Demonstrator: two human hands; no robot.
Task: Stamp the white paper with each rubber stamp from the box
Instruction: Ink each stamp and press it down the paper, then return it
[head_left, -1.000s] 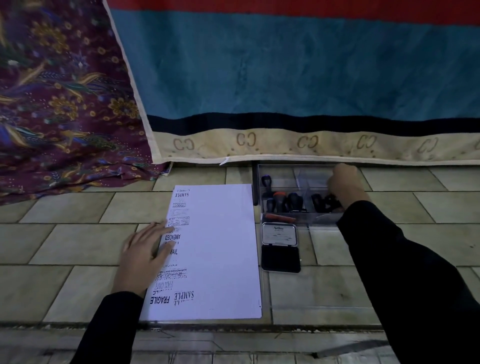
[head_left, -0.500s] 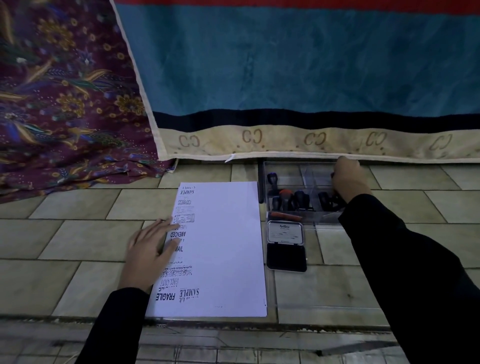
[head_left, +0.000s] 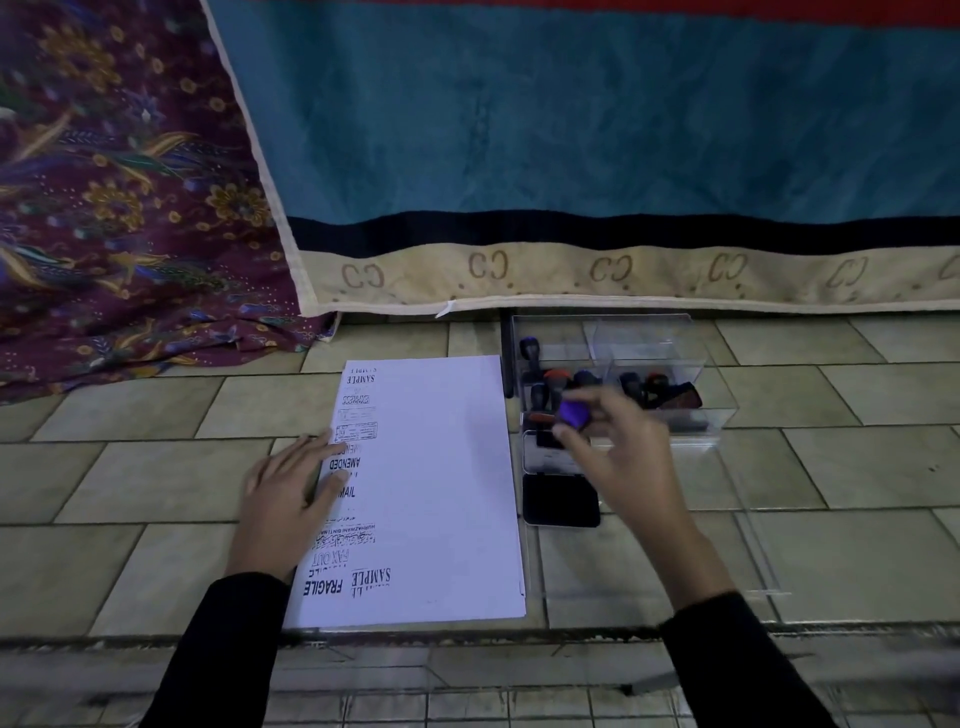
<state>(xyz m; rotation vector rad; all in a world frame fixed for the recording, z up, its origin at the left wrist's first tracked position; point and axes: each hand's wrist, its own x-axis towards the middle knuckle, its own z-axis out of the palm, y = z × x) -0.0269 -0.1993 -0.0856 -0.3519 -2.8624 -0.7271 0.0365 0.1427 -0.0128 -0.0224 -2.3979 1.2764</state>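
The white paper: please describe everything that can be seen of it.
The white paper is a thin sheet lying flat on the tiled floor, its long side pointing away from the person. Black stamp prints run in a column down its left part, among them SAMPLE, AMENDED and FRAGILE; the right part is blank. The left hand rests flat on its left edge, fingers on the prints. The open ink pad lies close beside its right edge.

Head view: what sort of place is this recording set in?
Likely a home floor rather than a desk: the white paper and clear stamp box lie on beige floor tiles, with a teal blanket and a floral purple cloth draped along the far side.
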